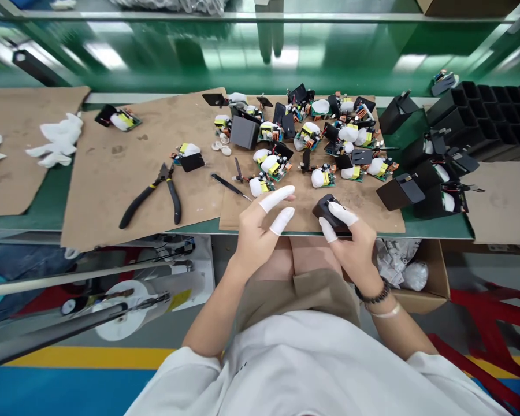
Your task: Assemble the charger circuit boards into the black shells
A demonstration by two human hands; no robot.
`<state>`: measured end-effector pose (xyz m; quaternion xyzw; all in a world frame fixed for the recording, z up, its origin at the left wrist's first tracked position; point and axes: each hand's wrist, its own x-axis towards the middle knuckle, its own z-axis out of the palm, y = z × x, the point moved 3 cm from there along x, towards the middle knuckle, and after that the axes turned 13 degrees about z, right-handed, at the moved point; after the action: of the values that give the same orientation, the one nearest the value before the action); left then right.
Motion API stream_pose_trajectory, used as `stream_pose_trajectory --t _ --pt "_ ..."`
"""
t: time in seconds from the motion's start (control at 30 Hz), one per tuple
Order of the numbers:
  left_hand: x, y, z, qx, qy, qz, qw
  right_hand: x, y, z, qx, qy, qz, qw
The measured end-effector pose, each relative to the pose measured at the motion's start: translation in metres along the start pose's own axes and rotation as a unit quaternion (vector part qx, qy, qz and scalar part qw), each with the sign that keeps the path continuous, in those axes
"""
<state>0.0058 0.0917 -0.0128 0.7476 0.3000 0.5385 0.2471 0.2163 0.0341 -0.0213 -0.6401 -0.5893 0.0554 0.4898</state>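
My right hand (pixel 351 242), with white finger cots on thumb and forefinger, grips a small black plastic housing (pixel 325 209) at the near edge of the cardboard sheet (pixel 156 167). My left hand (pixel 260 228) hovers just left of it, fingers apart, cots on two fingers, holding nothing. Beyond both hands lies a heap of small circuit boards (pixel 316 138) with yellow and white parts, mixed with black covers.
Black-handled pliers (pixel 156 193) and tweezers (pixel 230 186) lie on the cardboard to the left. Black housings (pixel 420 173) and a black compartment tray (pixel 489 115) stand at the right. White finger cots (pixel 58 138) lie far left. A box of scrap (pixel 416 271) sits under the bench.
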Motion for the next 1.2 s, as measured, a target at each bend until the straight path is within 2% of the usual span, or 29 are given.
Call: stream_pose_trajectory --t 0.1,0.17,0.23,0.3,0.33,0.4,0.47,0.57,0.67,0.77,0.8,0.87,1.0,1.13,1.2 --pt "-0.011 0.007 0.006 0.001 -0.023 0.002 1.000 0.005 0.011 0.016 0.045 -0.059 0.086 0.994" --pt "-0.016 0.011 0.016 -0.011 -0.062 0.005 0.998 0.006 0.014 0.023 0.156 -0.071 0.201 0.965" --pt "-0.018 0.017 0.025 -0.009 -0.080 0.022 0.997 0.000 0.009 0.028 0.294 -0.104 0.322 0.894" --pt "-0.017 0.026 0.028 -0.005 -0.058 0.035 0.998 -0.009 -0.001 0.031 0.397 -0.166 0.408 0.805" --pt "-0.016 0.030 0.027 -0.007 -0.036 0.030 0.999 -0.014 -0.008 0.032 0.430 -0.205 0.431 0.766" --pt "-0.012 0.039 0.022 -0.014 0.004 0.006 1.000 -0.021 -0.021 0.029 0.473 -0.273 0.451 0.706" --pt "-0.008 0.049 0.018 -0.008 0.024 -0.014 1.000 -0.025 -0.031 0.026 0.498 -0.320 0.458 0.664" --pt "-0.003 0.064 0.012 0.033 0.038 -0.008 0.999 -0.030 -0.042 0.022 0.524 -0.377 0.461 0.608" --pt "-0.002 0.075 0.010 0.078 0.043 0.001 0.996 -0.036 -0.049 0.019 0.547 -0.408 0.493 0.541" --pt "-0.003 0.080 0.009 0.098 0.044 0.000 0.994 -0.042 -0.052 0.018 0.564 -0.392 0.551 0.474" --pt "-0.004 0.080 0.008 0.092 0.046 -0.003 0.995 -0.044 -0.051 0.019 0.570 -0.379 0.561 0.465" --pt "-0.004 0.078 0.008 0.064 0.056 -0.015 0.996 -0.045 -0.050 0.023 0.583 -0.335 0.565 0.478" --pt "-0.007 0.071 0.010 -0.002 0.081 -0.050 0.995 -0.046 -0.047 0.036 0.592 -0.226 0.554 0.539" --pt "-0.009 0.071 0.012 -0.066 0.095 -0.076 0.990 -0.044 -0.048 0.045 0.559 -0.218 0.544 0.586" --pt "-0.010 0.070 0.013 -0.127 0.106 -0.098 0.981 -0.040 -0.047 0.046 0.527 -0.216 0.516 0.640"
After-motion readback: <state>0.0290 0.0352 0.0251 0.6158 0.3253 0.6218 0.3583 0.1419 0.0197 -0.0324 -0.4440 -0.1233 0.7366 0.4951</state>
